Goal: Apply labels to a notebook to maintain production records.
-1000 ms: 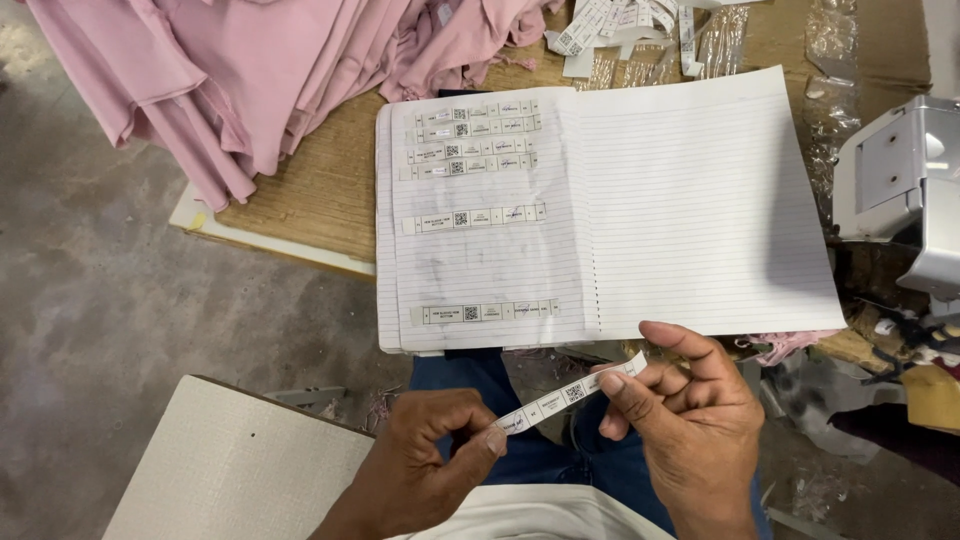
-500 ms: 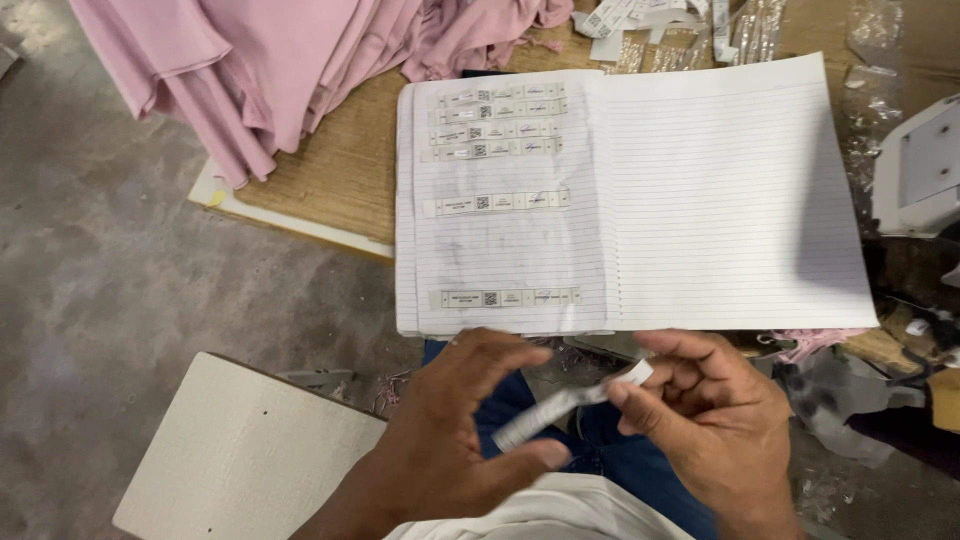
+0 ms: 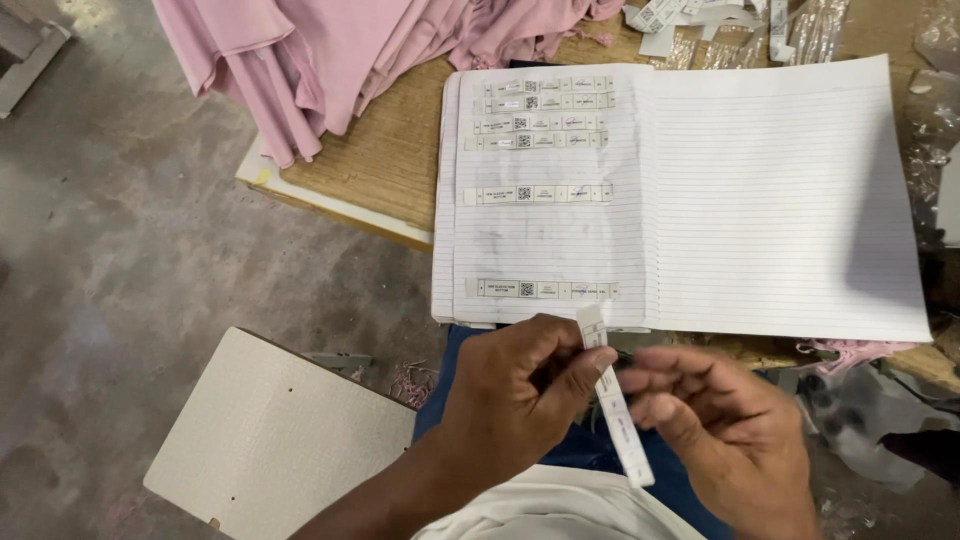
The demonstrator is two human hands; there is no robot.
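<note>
We see a brown wooden table with a big open lined notebook on it. Our left hand and right hand both pinch a thin white paper label strip — it could bend or slip if we squeeze wrong.

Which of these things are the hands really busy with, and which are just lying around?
In use:
- white label strip, pinched by the left hand, with the right hand at it
- open lined notebook, with label strips stuck on its left page

Lying about:
- pink garments
- loose tags at the table's far edge
- white board on the floor
</note>
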